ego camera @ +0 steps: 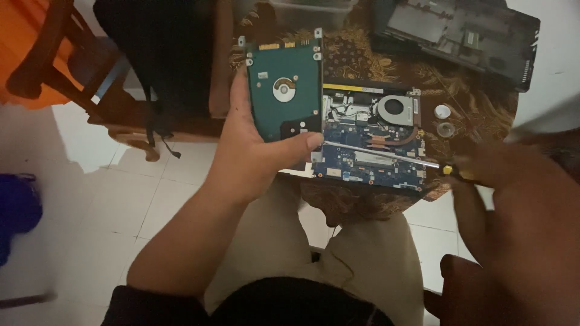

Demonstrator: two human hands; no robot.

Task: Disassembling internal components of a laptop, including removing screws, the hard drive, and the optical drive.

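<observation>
Holding, left hand: the left hand (254, 160) grips a hard drive (285, 90) from its left edge, thumb pressed on the lower right corner, fingers wrapped behind it, so the hand is closed on the drive.
Hard drive: a flat green-faced unit in a metal bracket, circuit side toward the camera, tilted slightly, raised just left of the motherboard (368, 142) and overlapping its left edge in the view.
Landmark, motherboard: a blue board with a round fan (396, 110) and a copper heat pipe (393, 140), lying on a small round table (477, 105) covered with a brown patterned cloth.
Right hand: the right hand (513, 199) sits right of the motherboard, blurred; its fingers are curled closed around the yellow-and-black handle of a screwdriver (386, 154).
Screwdriver: its thin metal shaft runs leftward across the lower half of the motherboard, the tip ending near the left thumb; whether it touches the board I cannot tell.
Right of the fan: two small round discs (444, 119), one above the other, on the cloth.
Beyond the motherboard: a black laptop shell (459, 33), opened up, at the far right edge of the table.
Left of the motherboard: a dark wooden chair (90, 78) with a black bag (163, 54) hanging on it, standing on white floor tiles (90, 193).
Below the motherboard: the person's knees in beige trousers (362, 265).
</observation>
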